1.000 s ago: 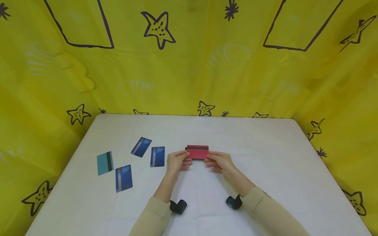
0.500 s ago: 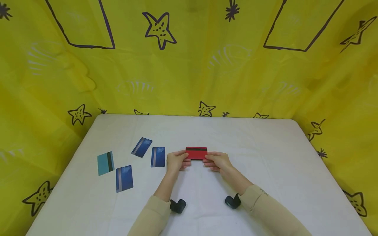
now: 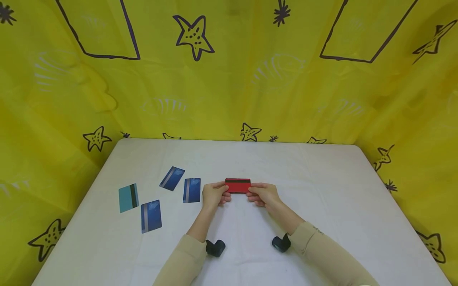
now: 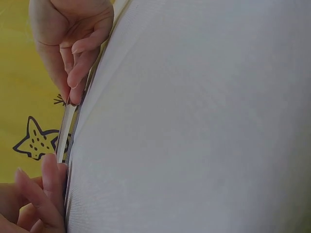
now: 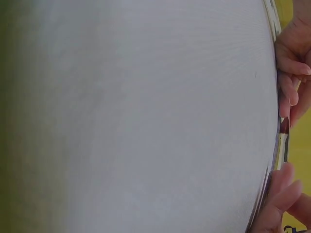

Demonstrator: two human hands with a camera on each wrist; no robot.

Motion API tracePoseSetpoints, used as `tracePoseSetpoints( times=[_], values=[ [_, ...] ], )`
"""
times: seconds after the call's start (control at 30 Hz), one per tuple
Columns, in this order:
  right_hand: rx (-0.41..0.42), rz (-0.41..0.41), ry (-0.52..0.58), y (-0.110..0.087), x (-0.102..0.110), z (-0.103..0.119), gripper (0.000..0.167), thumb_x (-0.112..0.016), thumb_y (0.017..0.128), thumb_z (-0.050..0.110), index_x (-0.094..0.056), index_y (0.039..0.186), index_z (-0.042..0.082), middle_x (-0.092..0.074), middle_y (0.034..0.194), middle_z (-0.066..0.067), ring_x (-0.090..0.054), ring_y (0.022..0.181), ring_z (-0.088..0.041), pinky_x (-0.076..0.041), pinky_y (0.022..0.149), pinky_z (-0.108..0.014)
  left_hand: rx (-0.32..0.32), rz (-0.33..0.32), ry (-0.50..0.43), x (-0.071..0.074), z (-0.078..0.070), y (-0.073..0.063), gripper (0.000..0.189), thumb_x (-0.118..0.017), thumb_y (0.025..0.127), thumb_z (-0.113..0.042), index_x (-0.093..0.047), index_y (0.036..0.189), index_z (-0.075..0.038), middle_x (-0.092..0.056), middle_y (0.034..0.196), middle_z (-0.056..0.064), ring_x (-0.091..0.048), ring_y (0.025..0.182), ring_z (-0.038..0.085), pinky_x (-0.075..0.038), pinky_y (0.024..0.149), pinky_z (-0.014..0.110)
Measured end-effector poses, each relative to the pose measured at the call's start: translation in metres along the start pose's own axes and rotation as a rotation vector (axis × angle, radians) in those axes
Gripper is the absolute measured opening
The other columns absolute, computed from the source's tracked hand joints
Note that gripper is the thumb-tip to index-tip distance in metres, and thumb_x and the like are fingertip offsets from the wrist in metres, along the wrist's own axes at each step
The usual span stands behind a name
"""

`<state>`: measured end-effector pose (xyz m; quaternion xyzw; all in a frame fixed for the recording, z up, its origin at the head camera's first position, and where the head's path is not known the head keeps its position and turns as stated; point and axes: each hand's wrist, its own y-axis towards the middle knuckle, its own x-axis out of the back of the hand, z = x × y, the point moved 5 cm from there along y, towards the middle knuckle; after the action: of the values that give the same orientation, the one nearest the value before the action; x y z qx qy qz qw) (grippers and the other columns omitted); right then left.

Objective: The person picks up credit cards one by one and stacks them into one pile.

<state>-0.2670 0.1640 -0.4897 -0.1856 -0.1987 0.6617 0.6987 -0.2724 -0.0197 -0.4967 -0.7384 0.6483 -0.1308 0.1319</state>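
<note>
Over the middle of the table, a red magnetic-stripe card [image 3: 237, 185] is held level, its dark stripe along the top. My left hand [image 3: 214, 194] pinches its left end with thumb and fingers. At the right end, my right hand [image 3: 265, 195] pinches it the same way. The left wrist view shows the card [image 4: 64, 133] nearly edge-on between the hands; the right wrist view catches only a sliver of it. Whether other cards lie behind the red one is hidden. Closest to my left hand lies a blue card [image 3: 192, 190] with a grey stripe.
Two more blue cards [image 3: 171, 178] [image 3: 151, 216] and a teal card [image 3: 128, 198] lie spread on the left of the white-covered table [image 3: 315, 190]. A yellow curtain [image 3: 229, 79] with drawn stars surrounds the far side and both flanks.
A dark bit and a second edge, offset behind the red card one second ago, no longer show; its outline is now even. The hands drew slightly closer together.
</note>
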Motion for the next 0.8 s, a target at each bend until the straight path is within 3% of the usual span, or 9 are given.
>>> tracePoseSetpoints(
  times=[0.23,0.8],
  values=[
    [0.004,-0.012,-0.008,0.0017,0.0006,-0.0002,0.039,-0.065,0.084,0.009,-0.055,0.120,0.001,-0.069,0.072,-0.005,-0.065,0.054,-0.011,-0.046,0.043,-0.014,-0.023,0.001,0.014,0.0002,-0.0011,0.0015,0.031,-0.063,0.082,-0.002,-0.061,0.112,0.007,-0.063,0.057,0.010,-0.057,0.040,0.009,-0.042,0.035,0.013],
    [0.040,-0.030,-0.051,0.0025,0.0009,0.0006,0.037,-0.065,0.083,0.009,-0.058,0.118,0.001,-0.067,0.065,-0.003,-0.063,0.049,-0.010,-0.043,0.040,-0.014,-0.094,-0.001,0.066,-0.0006,-0.0008,0.0031,0.030,-0.064,0.082,-0.005,-0.063,0.111,0.005,-0.065,0.061,0.013,-0.061,0.043,0.015,-0.050,0.040,0.023]
  ],
)
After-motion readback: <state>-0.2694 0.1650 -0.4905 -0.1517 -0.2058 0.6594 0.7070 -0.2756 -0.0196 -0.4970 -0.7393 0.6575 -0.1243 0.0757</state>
